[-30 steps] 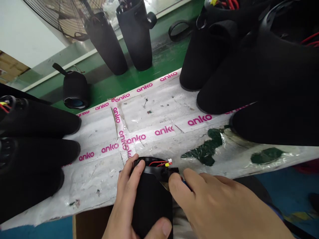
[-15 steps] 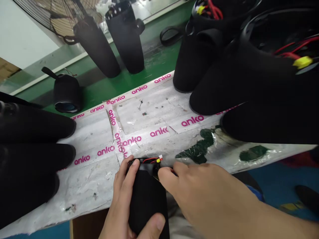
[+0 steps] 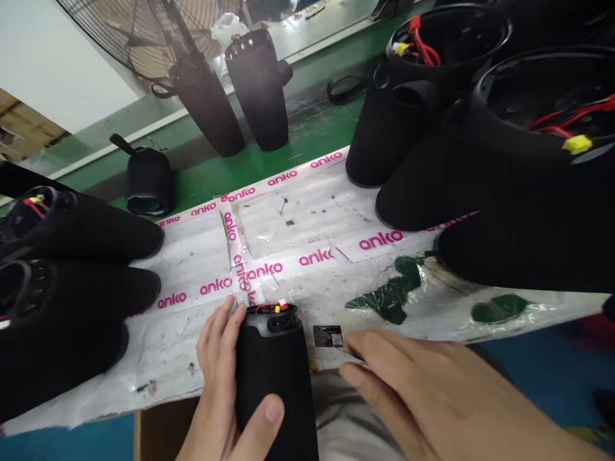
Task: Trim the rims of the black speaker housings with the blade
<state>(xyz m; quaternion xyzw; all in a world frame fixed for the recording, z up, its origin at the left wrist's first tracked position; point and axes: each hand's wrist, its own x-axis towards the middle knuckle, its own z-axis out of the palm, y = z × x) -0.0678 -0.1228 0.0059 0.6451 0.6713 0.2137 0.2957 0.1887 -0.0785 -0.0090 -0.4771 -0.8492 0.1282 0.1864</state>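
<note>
Left hand (image 3: 216, 390): closed around a black fabric-covered cylindrical shell (image 3: 276, 378) at the bottom centre of the frame. The fingers lie along its left side and the thumb presses its near face.
Right hand (image 3: 432, 390): open and flat at the lower right, fingers stretched toward the left and gripping nothing.
Risk to the wiring: thin red wires with a small white plug (image 3: 275, 308) poke out of the shell's open top end. If the shell tips or rolls in that one-handed grip, I'd judge they could snag or pull loose.
Risk to the label: a small black printed label (image 3: 328, 335) lies loose by the right fingertips (image 3: 353, 339). A careless brush could push it off the near edge, or stick it down crooked.
Shell and hands: it leans away from the person with its top at the table edge. It sits inside the left grip and just left of the right fingertips, apart from them.
Label and hand: just right of the shell's top. From here I cannot tell whether the fingertips touch it.
Work surface: white plastic-wrapped tabletop (image 3: 288, 221) criss-crossed with pink-lettered tape, with dark green patches (image 3: 391, 296) under the film to the right.
Around: large black shells crowd the right of the frame (image 3: 480, 192) and the left (image 3: 72, 269). Two tall ones (image 3: 259, 89) stand on a green bench (image 3: 307, 131) at upper centre, and a wire-caged fan (image 3: 139, 32) is at the upper left.
</note>
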